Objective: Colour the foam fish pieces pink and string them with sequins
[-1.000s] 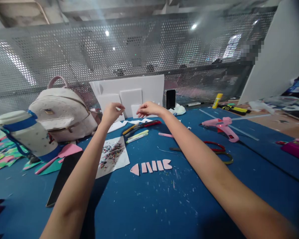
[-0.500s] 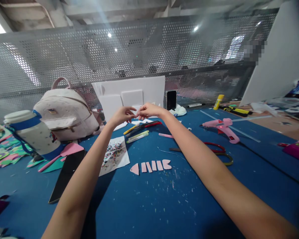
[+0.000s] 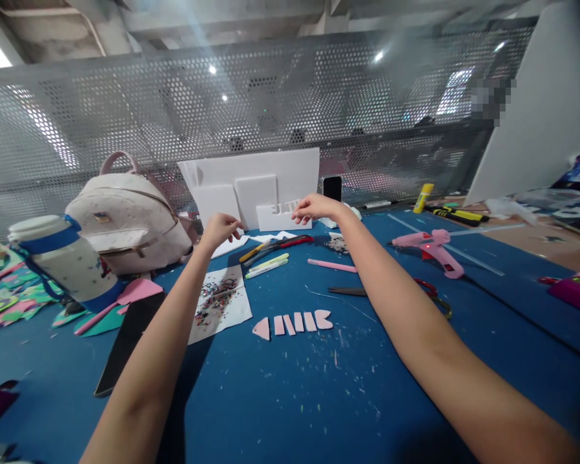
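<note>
My left hand (image 3: 223,230) hovers over the back of the blue table, fingers loosely bent and apart, with nothing visible in them. A white foam piece (image 3: 229,246) lies just below it. To the right, my right hand (image 3: 315,208) hangs in the air, its fingers drooping and slightly spread, also without anything visible. Behind its fingertips stands a small white board (image 3: 270,219) with raised shapes along its top, partly covered by the hand. Nearer to me, several flat pink pieces (image 3: 292,324) lie in a row shaped like a fish skeleton.
White foam boards (image 3: 256,193) lean at the back beside a phone (image 3: 332,188). Cutters (image 3: 294,241), markers (image 3: 267,265), scissors (image 3: 348,291) and a pink glue gun (image 3: 428,245) lie about. Left are a paper with colourful bits (image 3: 239,309), a bottle (image 3: 60,258) and a backpack (image 3: 125,219).
My hands were close together in front of the small white board. They have moved apart, left hand to the left and right hand to the right, uncovering the board.
</note>
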`<state>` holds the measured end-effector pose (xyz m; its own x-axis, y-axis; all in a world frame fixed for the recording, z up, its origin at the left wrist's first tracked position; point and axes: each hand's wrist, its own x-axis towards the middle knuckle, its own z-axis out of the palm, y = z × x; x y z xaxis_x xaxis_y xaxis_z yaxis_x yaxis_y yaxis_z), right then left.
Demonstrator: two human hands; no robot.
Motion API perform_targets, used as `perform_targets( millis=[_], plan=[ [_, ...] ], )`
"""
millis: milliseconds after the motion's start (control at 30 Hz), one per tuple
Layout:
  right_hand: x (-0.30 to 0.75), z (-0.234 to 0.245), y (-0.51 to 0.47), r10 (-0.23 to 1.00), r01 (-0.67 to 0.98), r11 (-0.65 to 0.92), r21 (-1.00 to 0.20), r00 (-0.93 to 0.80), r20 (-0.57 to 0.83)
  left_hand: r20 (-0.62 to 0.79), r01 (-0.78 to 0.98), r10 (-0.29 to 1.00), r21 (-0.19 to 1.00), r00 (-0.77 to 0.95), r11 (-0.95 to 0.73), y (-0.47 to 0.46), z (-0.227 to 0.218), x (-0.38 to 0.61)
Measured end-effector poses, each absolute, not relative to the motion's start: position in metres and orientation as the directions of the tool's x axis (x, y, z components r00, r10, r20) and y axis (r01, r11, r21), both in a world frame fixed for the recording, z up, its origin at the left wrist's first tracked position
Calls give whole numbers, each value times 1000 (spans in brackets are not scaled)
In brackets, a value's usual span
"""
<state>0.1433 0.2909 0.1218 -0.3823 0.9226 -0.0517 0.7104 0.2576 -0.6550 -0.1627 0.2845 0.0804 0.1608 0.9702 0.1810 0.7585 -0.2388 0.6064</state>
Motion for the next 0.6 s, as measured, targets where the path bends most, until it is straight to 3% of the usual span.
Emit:
perform_targets(
  millis=[333, 600],
  plan=[
    [148, 120, 300, 918, 785, 304, -540, -392, -53, 161, 806, 961, 524, 223, -275, 288, 75, -167],
    [124, 116, 300, 855, 735, 398, -549, -514, -70, 204, 705, 919, 593, 337, -390, 278, 93, -140]
  ],
)
